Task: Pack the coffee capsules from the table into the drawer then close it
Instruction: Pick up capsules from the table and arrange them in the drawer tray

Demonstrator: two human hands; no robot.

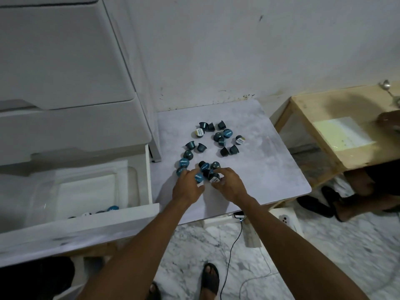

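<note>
Marble-patterned table (249, 169) stands beside the open drawer (91, 215) at nine o'clock, so transfers are short. Coffee capsules (218, 139) scatter toward twelve o'clock; a few already lie in the drawer. Left hand (187, 187) and right hand (229, 185) cup the nearest cluster together, fingers half-curled around several capsules, likely to scoop many at once.

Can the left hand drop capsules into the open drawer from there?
Probably yes. The left hand is near the drawer, which stands open beside the table, with nothing between them.
</note>
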